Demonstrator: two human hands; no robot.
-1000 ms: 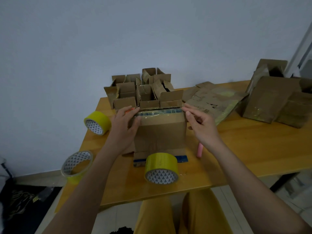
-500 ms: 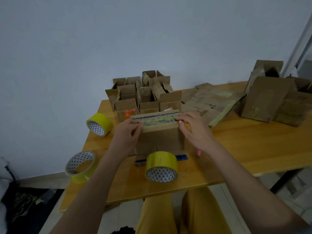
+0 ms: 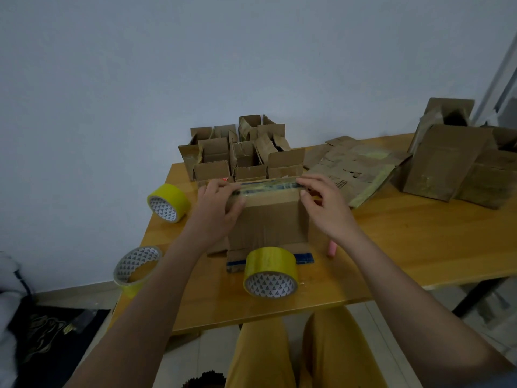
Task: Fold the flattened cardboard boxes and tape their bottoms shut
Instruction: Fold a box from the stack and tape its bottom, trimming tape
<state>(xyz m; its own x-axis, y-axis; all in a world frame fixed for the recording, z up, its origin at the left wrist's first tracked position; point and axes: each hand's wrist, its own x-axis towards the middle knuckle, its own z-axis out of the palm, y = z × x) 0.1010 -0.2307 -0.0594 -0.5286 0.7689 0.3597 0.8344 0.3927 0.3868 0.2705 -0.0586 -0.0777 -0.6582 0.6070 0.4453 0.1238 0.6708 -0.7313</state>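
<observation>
- Head view: we look down on a wooden table [image 3: 391,247] where a folded cardboard box [image 3: 268,217] stands at the middle, bottom side up, just behind a yellow tape roll [image 3: 270,271].
- Along the box's top runs a strip of tape [image 3: 268,188], from one edge to the other.
- Our left hand [image 3: 216,211] grips the box's left top corner, fingers curled over the edge and thumb against the near face.
- Our right hand [image 3: 326,208] rests on the right top corner, fingertips on the tape's end and thumb on the near face; the fingers are bent round the corner.
- A second tape roll [image 3: 167,202] lies on the table to the left, and a third [image 3: 137,266] sits at the table's left edge.
- Behind the box we see a cluster of open folded boxes [image 3: 240,152]; to the right lie flattened boxes [image 3: 355,166], and further right a pile of more boxes [image 3: 453,161].
- A pink object [image 3: 332,249] shows just beside the box, under our right wrist.
</observation>
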